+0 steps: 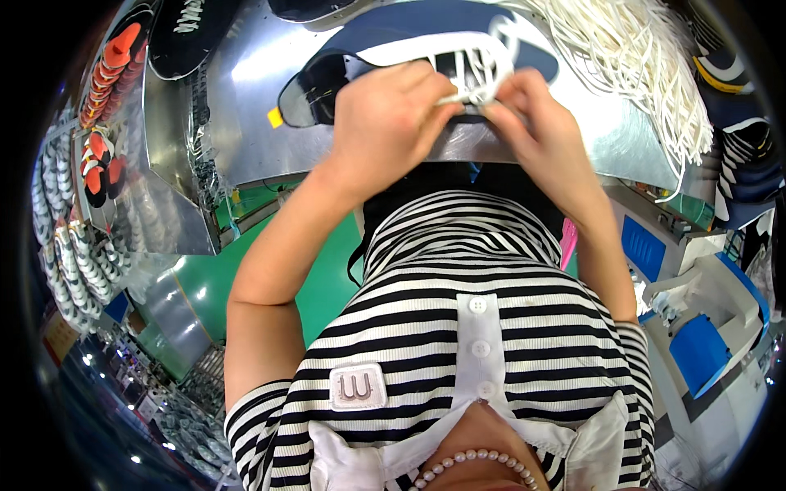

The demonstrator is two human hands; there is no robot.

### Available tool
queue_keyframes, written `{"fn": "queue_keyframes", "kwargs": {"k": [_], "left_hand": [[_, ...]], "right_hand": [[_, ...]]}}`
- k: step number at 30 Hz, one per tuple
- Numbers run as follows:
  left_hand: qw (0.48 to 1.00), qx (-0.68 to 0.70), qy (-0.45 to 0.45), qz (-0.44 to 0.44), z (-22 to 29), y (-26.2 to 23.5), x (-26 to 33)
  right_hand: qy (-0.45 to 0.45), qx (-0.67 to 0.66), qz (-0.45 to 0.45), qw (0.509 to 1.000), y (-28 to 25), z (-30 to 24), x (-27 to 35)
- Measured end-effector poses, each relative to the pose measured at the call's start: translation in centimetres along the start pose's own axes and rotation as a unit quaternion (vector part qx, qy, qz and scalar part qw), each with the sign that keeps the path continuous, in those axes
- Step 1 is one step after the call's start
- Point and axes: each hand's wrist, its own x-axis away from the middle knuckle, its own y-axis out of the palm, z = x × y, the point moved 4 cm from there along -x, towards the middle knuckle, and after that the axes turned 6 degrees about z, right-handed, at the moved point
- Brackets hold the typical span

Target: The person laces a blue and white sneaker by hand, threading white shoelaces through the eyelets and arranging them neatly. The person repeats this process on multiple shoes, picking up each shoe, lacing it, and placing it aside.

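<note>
A navy shoe upper [393, 29] with a white lacing strip lies sideways on the metal tabletop [254, 147]. Its dark-lined collar points left, with a small yellow tag [275, 119] beside it. White shoelace [479, 69] crosses the eyelet opening in several rows, and a loop above it is blurred. My left hand [389, 123] is closed over the near side of the upper, thumb and forefinger pinched at the eyelet edge. Opposite it, my right hand [540, 123] pinches the shoelace near the toe end; the exact fingertip contact is partly hidden.
A thick bundle of loose white laces [647, 74] spills over the table's right side. A dark shoe piece [192, 33] lies at the far left. Stacked orange-and-black pieces [110, 74] stand beyond the left edge, dark uppers [745, 172] at the right. A blue-and-grey machine [696, 327] is lower right.
</note>
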Motion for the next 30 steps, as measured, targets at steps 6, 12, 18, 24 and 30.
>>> {"fn": "queue_keyframes", "kwargs": {"k": [6,12,18,24,30], "left_hand": [[0.995,-0.038,0.078,0.057,0.7,-0.3,0.8],[0.99,-0.074,0.092,0.081,0.4,-0.9,1.4],[0.99,-0.074,0.099,0.072,-0.2,-0.4,2.2],[0.997,-0.015,0.067,0.033,-0.6,-0.4,1.5],[0.999,0.013,0.032,-0.002,0.0,-0.8,0.8]], "right_hand": [[-0.05,-0.061,0.174,0.982,-8.2,-2.5,-1.9],[-0.202,0.258,-0.093,0.94,0.7,-5.7,-3.6],[-0.028,0.118,-0.171,0.978,0.9,-4.8,-5.6],[-0.016,-0.118,-0.014,0.993,-2.2,-3.7,-9.0],[-0.064,-0.163,0.212,0.961,-15.9,-2.9,-11.5]]}}
